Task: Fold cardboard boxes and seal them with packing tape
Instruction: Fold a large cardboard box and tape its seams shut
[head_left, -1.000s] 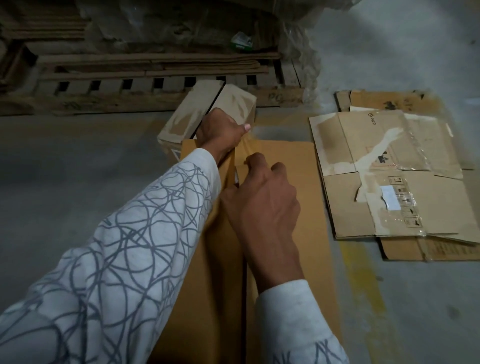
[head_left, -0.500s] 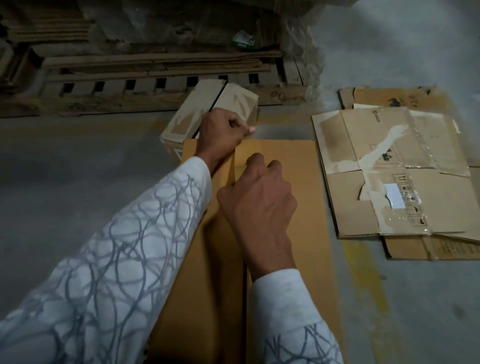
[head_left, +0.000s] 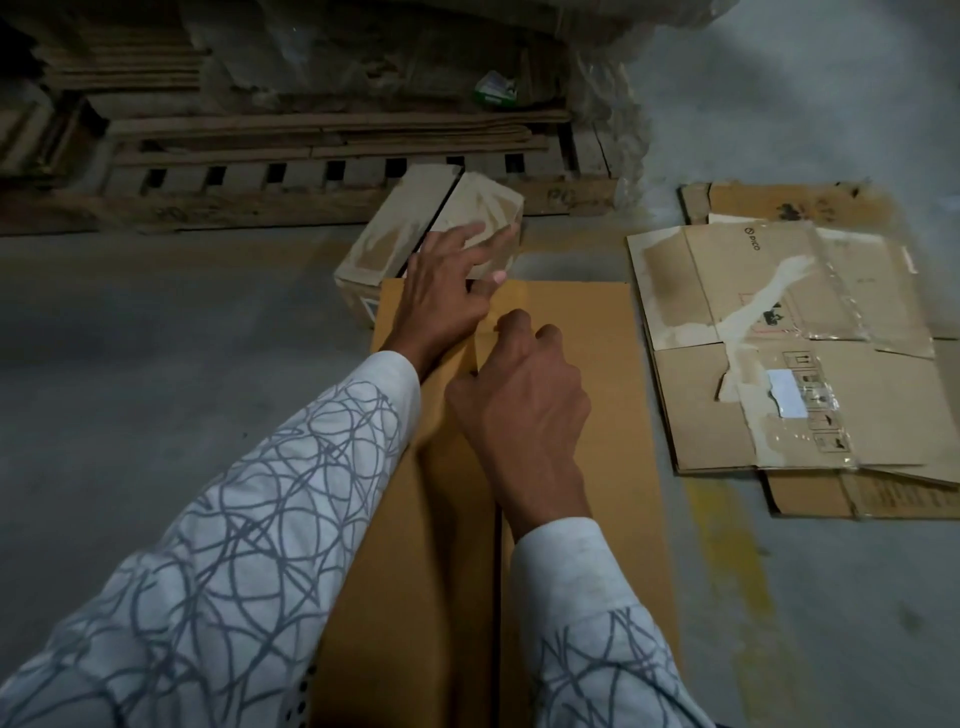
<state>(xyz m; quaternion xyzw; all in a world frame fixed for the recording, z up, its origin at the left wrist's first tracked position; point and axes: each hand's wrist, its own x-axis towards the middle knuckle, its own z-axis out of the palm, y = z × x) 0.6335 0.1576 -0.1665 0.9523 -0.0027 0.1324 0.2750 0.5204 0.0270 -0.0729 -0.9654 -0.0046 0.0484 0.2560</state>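
A long brown cardboard box (head_left: 576, 415) lies on the floor in front of me, its two top flaps meeting at a centre seam. My left hand (head_left: 447, 291) reaches over the box's far end, fingers spread and straight, holding nothing. My right hand (head_left: 524, 405) rests on the seam with curled fingers. Its thumb and forefinger pinch the near end of a pale glossy strip of packing tape (head_left: 506, 301) that runs to the far edge. No tape roll is in sight.
A small worn box (head_left: 395, 234) stands just beyond the far end. Flattened torn cartons (head_left: 779, 338) lie on the floor to the right. A wooden pallet (head_left: 311, 192) with cardboard sheets spans the back. A yellow floor line (head_left: 727, 545) runs along the right side.
My left hand has opened from a fist at the far edge and spread its fingers forward. My right hand has stayed on the seam.
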